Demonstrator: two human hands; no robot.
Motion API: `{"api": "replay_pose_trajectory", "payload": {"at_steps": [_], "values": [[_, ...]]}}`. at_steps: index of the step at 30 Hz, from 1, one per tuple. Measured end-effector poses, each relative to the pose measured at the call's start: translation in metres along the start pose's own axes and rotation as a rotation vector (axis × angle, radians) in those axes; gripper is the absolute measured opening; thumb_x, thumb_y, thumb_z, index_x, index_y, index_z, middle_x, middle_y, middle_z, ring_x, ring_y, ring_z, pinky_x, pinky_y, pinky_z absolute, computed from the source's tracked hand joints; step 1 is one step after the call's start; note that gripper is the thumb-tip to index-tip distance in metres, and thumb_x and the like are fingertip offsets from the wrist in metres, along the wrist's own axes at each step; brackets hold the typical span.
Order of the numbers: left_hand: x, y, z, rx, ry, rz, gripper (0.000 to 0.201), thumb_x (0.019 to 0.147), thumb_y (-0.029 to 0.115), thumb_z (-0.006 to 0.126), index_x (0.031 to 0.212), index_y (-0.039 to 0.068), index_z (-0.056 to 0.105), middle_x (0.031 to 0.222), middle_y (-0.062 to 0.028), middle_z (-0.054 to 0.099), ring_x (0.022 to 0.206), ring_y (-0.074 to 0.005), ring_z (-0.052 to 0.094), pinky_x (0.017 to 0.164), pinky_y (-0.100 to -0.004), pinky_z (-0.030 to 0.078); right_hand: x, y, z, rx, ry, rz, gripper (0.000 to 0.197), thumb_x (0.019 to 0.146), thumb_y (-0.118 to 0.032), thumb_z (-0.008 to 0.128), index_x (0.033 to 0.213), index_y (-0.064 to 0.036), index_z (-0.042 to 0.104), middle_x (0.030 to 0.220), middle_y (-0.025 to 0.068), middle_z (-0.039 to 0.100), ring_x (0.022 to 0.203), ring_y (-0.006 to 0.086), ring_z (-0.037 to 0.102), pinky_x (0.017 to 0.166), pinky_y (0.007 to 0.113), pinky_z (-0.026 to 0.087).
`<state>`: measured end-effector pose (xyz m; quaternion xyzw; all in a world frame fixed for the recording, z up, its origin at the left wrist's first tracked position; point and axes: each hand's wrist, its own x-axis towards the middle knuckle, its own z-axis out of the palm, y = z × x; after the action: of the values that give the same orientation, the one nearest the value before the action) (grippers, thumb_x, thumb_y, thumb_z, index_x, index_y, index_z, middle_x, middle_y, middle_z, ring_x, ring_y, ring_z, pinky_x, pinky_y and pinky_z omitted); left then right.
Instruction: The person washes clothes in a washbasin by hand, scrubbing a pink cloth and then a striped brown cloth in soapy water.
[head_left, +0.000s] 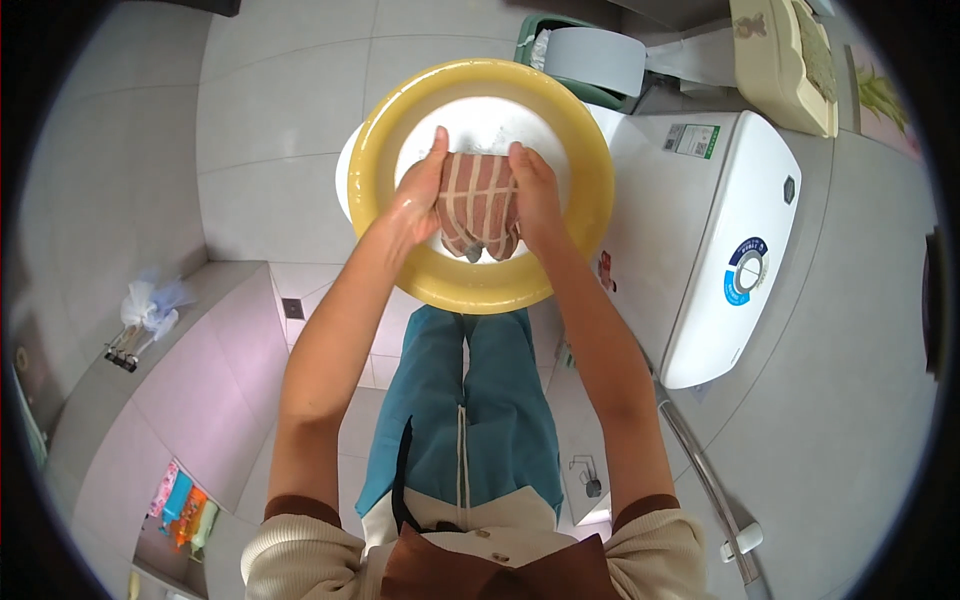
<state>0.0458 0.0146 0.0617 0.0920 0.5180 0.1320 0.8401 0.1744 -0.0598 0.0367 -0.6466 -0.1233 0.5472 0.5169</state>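
Note:
Between my two hands is a brownish-pink cloth (478, 200) with pale checked lines, bunched up and hanging in folds over a yellow basin (388, 130). Its left edge is gripped by my left hand (423, 192), thumb pointing up and away from me. My right hand (535, 190) closes on the opposite edge, its thumb near the cloth's top corner. A small grey part shows at the cloth's lower end. White sudsy foam or water (490, 120) seems to lie inside the basin beneath.
The basin rests over a white toilet, whose tank (660, 200) stands on the right. Behind it is a green bin (535, 45), with a cream tissue box (765, 50) farther right. A metal rail (700, 460) runs at lower right, and a ledge (200, 300) at left.

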Motion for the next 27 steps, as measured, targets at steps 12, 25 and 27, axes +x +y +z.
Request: {"api": "replay_pose_trajectory", "payload": {"at_steps": [12,25,27], "values": [[-0.008,-0.007,-0.042,0.379,-0.124,0.248,0.032,0.083,0.024,0.067,0.106,0.004,0.059,0.095,-0.0038,0.064,0.085,-0.0109,0.059,0.079,-0.0251,0.046,0.011,-0.003,-0.044,0.008,-0.140,-0.048,0.033,0.083,-0.010,0.058,0.116,-0.0076,0.051,0.106,0.0105,0.056,0.092,0.0142,0.055,0.079,0.026,0.045],[0.020,-0.011,-0.021,0.401,0.325,0.390,0.032,0.087,0.032,0.058,0.075,0.003,0.057,0.066,-0.0061,0.061,0.053,-0.0109,0.051,0.051,-0.0256,0.041,-0.016,0.029,0.003,-0.636,0.065,-0.578,0.020,0.075,-0.013,0.066,0.085,-0.0005,0.053,0.088,0.0089,0.050,0.071,0.0216,0.056,0.062,0.032,0.048],[0.034,-0.017,-0.035,0.214,0.321,0.522,0.028,0.086,0.023,0.057,0.067,0.004,0.054,0.055,-0.0037,0.053,0.044,-0.0118,0.044,0.046,-0.0255,0.037,-0.045,0.018,0.055,-0.646,0.064,-0.739,0.014,0.075,-0.009,0.064,0.073,-0.0016,0.052,0.076,0.0106,0.049,0.066,0.0238,0.054,0.055,0.033,0.043]]}}
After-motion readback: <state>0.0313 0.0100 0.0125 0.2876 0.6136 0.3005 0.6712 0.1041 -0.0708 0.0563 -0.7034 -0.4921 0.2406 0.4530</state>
